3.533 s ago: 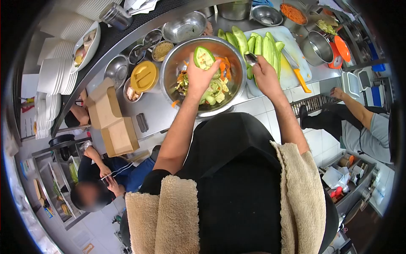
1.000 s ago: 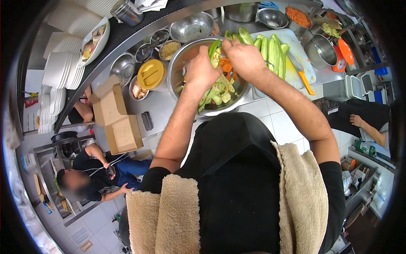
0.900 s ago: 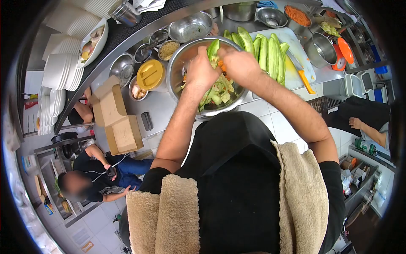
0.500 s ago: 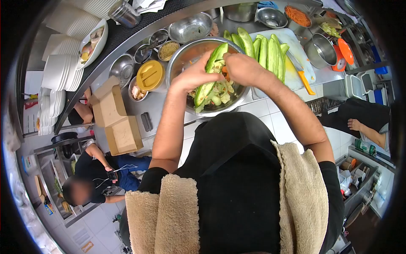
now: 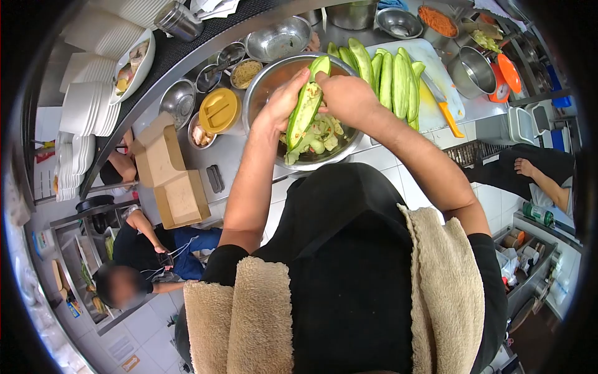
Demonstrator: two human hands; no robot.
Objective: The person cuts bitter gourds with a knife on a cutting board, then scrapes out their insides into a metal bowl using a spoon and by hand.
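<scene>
My left hand (image 5: 288, 105) is wrapped around a long, peeled green cucumber (image 5: 305, 113), tilted with its opened, speckled inner face up. My right hand (image 5: 346, 96) is curled against the cucumber's upper part, thumb near its top end; its fingertips are partly hidden. Both hands are over a large steel bowl (image 5: 251, 93). Inside the bowl lie pale green cucumber scraps (image 5: 324, 138) with small reddish bits. Just right of the bowl, several peeled cucumbers (image 5: 386, 81) lie side by side on a white cutting board (image 5: 458, 106).
A yellow-handled knife (image 5: 450, 119) rests on the board, its handle past the near edge. Left of the bowl are a yellow-lidded tub (image 5: 219, 111), small steel bowls (image 5: 179, 103) and an open cardboard box (image 5: 180, 198). Co-workers stand at left (image 5: 140, 249) and right (image 5: 542, 174).
The cucumber has turned so its opened inner face shows more. The orange bits and scraps seen by my right fingers have gone from view, and that hand has shifted slightly left and down.
</scene>
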